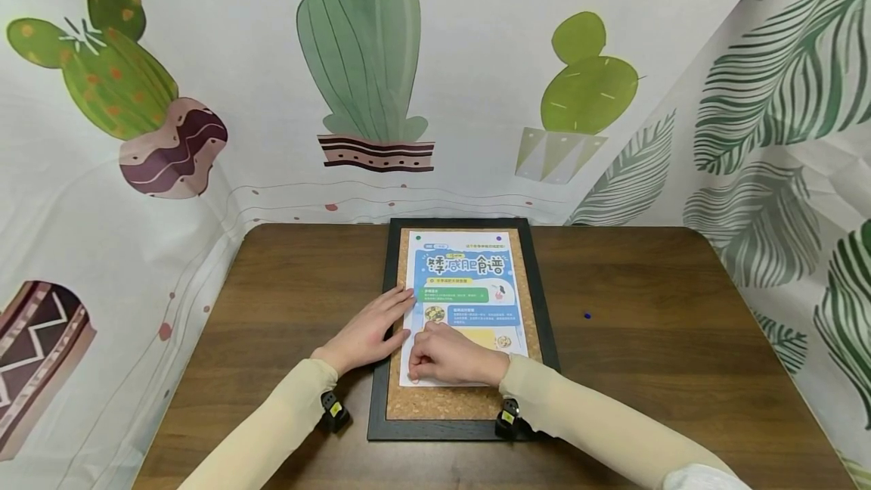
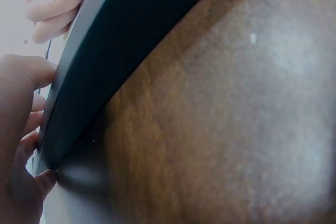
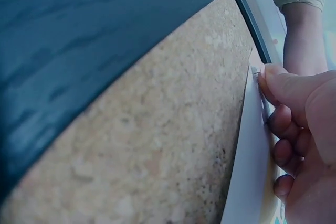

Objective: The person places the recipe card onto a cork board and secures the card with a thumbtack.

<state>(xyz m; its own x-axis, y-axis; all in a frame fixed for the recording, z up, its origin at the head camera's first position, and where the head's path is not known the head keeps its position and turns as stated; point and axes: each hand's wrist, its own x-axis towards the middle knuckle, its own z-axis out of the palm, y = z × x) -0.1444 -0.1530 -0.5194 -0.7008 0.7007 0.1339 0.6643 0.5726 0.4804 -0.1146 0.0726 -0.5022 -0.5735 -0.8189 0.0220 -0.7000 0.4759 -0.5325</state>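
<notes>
A printed poster (image 1: 469, 267) lies on a black-framed cork board (image 1: 452, 404). A green pushpin (image 1: 418, 237) and a purple pushpin (image 1: 499, 238) sit in its top corners. My left hand (image 1: 364, 329) rests with extended fingers over the board's left frame, fingertips on the poster's edge. At the poster's lower-left corner, my right hand (image 1: 449, 354) pinches a pushpin (image 3: 255, 70) between thumb and forefinger. Its head is hidden by the fingers; only a small bit shows in the right wrist view. The other right fingers are curled.
A blue pushpin (image 1: 587, 315) lies on the brown wooden table (image 1: 633, 392) to the right of the board. Behind the table hangs a white cloth (image 1: 476, 97) printed with cacti and leaves.
</notes>
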